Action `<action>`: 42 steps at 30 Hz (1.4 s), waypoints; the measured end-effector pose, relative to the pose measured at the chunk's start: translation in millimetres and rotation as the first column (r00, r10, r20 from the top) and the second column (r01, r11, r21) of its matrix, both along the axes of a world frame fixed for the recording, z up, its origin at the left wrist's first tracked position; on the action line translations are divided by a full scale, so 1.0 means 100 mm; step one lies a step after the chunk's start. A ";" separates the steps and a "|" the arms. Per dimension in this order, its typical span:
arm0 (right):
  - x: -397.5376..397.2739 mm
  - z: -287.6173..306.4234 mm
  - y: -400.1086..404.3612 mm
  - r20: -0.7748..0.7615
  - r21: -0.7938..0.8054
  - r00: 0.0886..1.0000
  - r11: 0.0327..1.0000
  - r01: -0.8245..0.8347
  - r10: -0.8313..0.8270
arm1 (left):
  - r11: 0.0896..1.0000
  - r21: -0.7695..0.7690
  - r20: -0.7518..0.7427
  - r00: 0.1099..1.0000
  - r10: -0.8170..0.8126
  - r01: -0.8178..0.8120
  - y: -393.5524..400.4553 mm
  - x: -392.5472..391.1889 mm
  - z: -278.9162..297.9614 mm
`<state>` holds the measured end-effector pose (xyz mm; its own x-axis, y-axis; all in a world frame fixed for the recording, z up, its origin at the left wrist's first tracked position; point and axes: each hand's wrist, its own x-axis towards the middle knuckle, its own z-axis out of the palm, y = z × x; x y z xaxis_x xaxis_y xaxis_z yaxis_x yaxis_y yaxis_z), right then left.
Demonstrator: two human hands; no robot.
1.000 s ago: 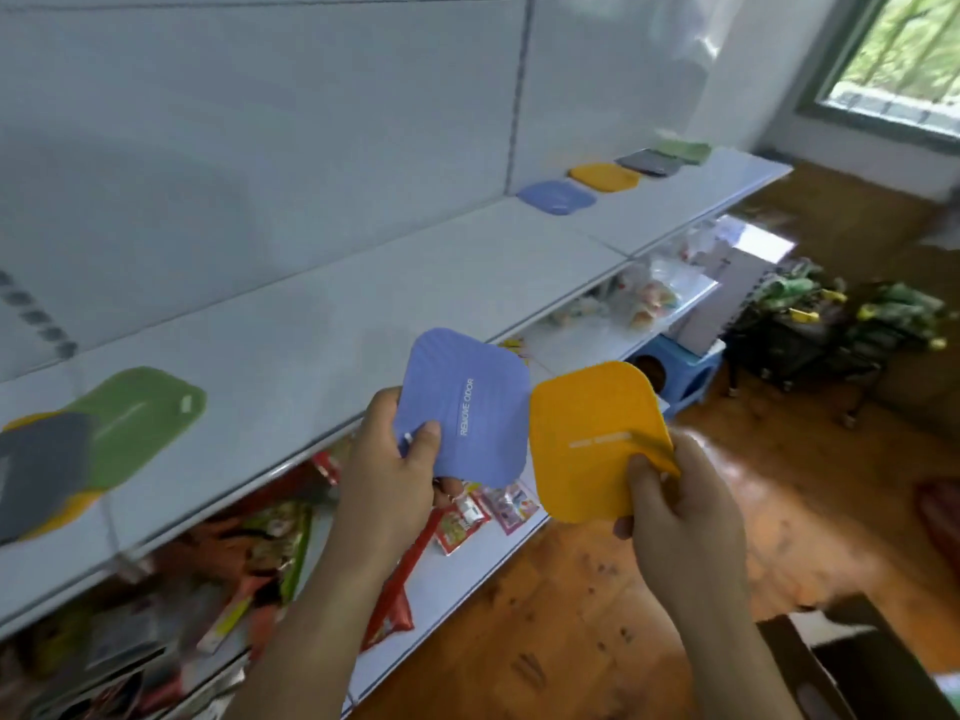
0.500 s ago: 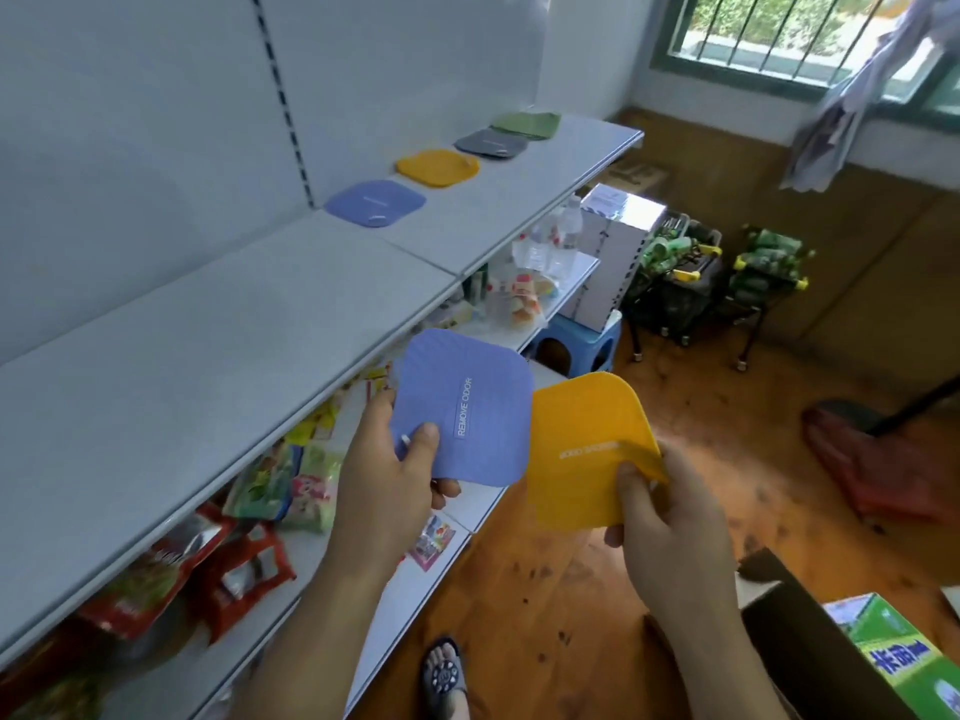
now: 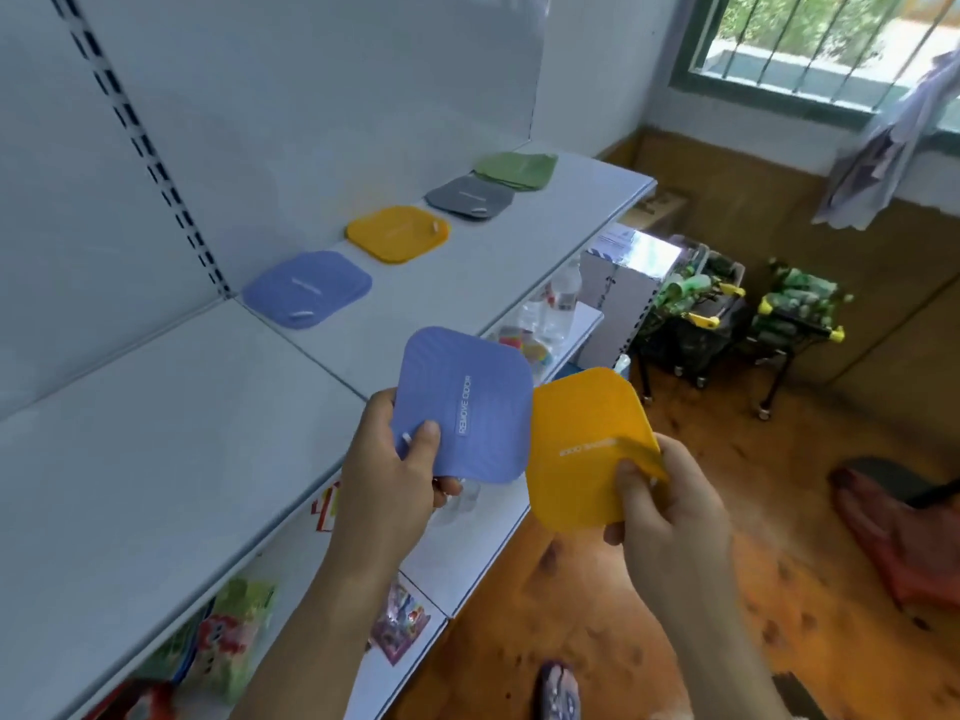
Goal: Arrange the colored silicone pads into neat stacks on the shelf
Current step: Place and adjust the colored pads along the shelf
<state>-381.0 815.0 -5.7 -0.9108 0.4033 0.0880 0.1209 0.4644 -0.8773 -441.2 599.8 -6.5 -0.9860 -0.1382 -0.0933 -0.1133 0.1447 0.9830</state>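
Item 1, shelf (image 3: 156, 459): white top board, carrying four piles of silicone pads along the back panel. Running left to right: blue stack (image 3: 307, 289), yellow stack (image 3: 398, 233), grey stack (image 3: 470, 196), green stack (image 3: 517, 170). The piles are lying apart in a row; the green one is looking slightly fanned.

Item 2, left hand (image 3: 395, 470): reaching forward from the lower frame, forearm angling up toward the shelf edge. The thumb is pressing on the near face of a blue pad (image 3: 462, 402) and the fingers are curling behind it, so the pad is being pinched by its lower left corner and held up, printed face toward the camera.

Item 3, right hand (image 3: 665, 517): raised beside the left, slightly lower. The thumb is lying over the lower right corner of a yellow pad (image 3: 582, 449) with the fingers closing behind; that corner is bending under the pinch. The two held pads are overlapping at their inner edges, in front of the shelf and short of the stacks.

Handling note, as a judgement: each pad is best going to its matching colour, blue first as the nearer pile. Laying it flat, corners squared to the pad beneath, and releasing only once it is seated should be keeping the pile neat; a floppy pad dropped from a corner grip is likely to land skewed.
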 end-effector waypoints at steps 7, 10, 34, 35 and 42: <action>-1.32 -0.02 0.59 0.008 -0.032 0.972 0.972 -0.233 0.234 | 0.970 -0.027 -0.019 0.971 0.240 -0.240 0.51 -0.70 0.00; -1.79 0.06 0.71 0.004 -0.048 0.945 0.944 -0.326 0.326 | 0.936 -0.041 -0.030 0.937 0.349 -0.350 0.62 -0.89 0.05; -3.57 0.07 -0.06 0.074 -0.028 0.779 0.782 -0.622 0.623 | 0.588 -0.190 -0.016 0.601 0.799 -0.786 -0.49 -2.09 -0.06; -3.65 0.06 -0.07 0.073 -0.029 0.770 0.774 -0.633 0.633 | 0.566 -0.279 -0.017 0.594 0.805 -0.776 -0.51 -2.13 -0.09; -4.15 0.06 -0.09 0.073 -0.050 0.685 0.689 -0.723 0.725 | 0.294 -0.762 -0.078 0.533 0.842 -0.577 -0.33 -2.29 -0.12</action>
<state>-795.8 805.8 0.0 -0.9233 -0.3840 0.0004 -0.1766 0.4238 -0.8884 -670.0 566.9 -18.2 -0.3885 -0.9133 0.1225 -0.7522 0.3911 0.5303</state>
